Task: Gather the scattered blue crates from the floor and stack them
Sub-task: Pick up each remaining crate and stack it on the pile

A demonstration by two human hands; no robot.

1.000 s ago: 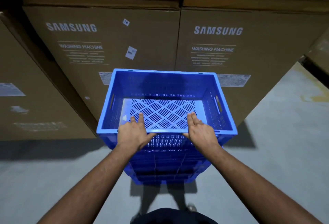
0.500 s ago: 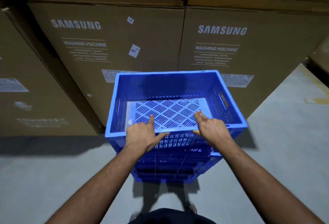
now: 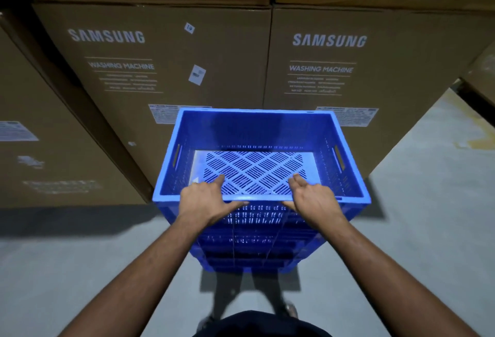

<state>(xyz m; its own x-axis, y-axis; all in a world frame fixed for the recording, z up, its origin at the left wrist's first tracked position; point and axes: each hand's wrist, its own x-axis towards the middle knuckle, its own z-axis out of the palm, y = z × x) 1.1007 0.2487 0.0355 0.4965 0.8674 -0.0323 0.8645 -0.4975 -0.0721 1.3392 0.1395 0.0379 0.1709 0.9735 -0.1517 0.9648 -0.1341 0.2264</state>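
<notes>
Head view, blue crates stacked, slotted walls, pale perforated floor

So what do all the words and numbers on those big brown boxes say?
"SAMSUNG" on the left cardboard box.
"WASHING MACHINE" under it on that box.
"SAMSUNG" on the right cardboard box.
"WASHING MACHINE" under it on that box.
"19", upside down, on a small sticker on the left box.
The fine print lines, the other white labels and the far left box's label are too small or blurred to read.
The blue crate shows no words.
</notes>
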